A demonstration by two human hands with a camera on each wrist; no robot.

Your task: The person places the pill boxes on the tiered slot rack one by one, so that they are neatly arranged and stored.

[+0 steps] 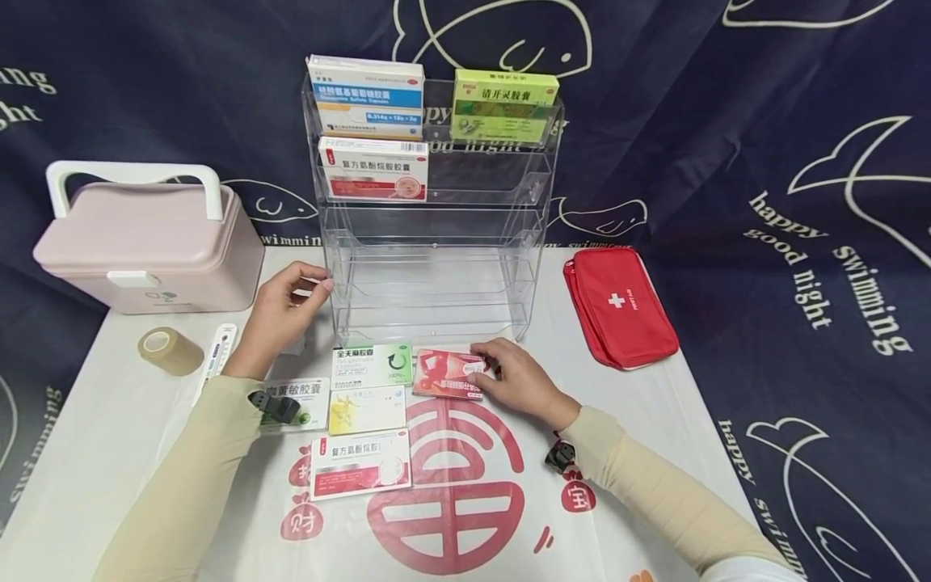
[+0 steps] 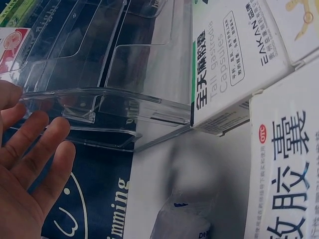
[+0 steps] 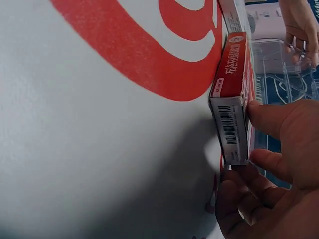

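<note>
My right hand (image 1: 520, 384) pinches the right end of a red medicine box (image 1: 444, 373) lying on the table in the head view. In the right wrist view the thumb is on the box's face and the fingers are at its edge. My left hand (image 1: 280, 315) is at the left side of a clear acrylic display rack (image 1: 436, 314), fingers loosely bent, thumb tip right at the rack's edge. Left of the red box lie a green-and-white capsule box (image 1: 371, 365), a yellow-and-white box (image 1: 367, 410), a red-and-white box (image 1: 361, 465) and another white box (image 1: 316, 396), partly covered by the left wrist.
Upper rack tiers hold a blue-and-white box (image 1: 367, 99), a green box (image 1: 504, 107) and a red-and-white box (image 1: 374, 170). A pink case (image 1: 153, 242), a tape roll (image 1: 170, 351) and a thermometer (image 1: 218, 356) stand left; a red first-aid pouch (image 1: 621, 307) lies right.
</note>
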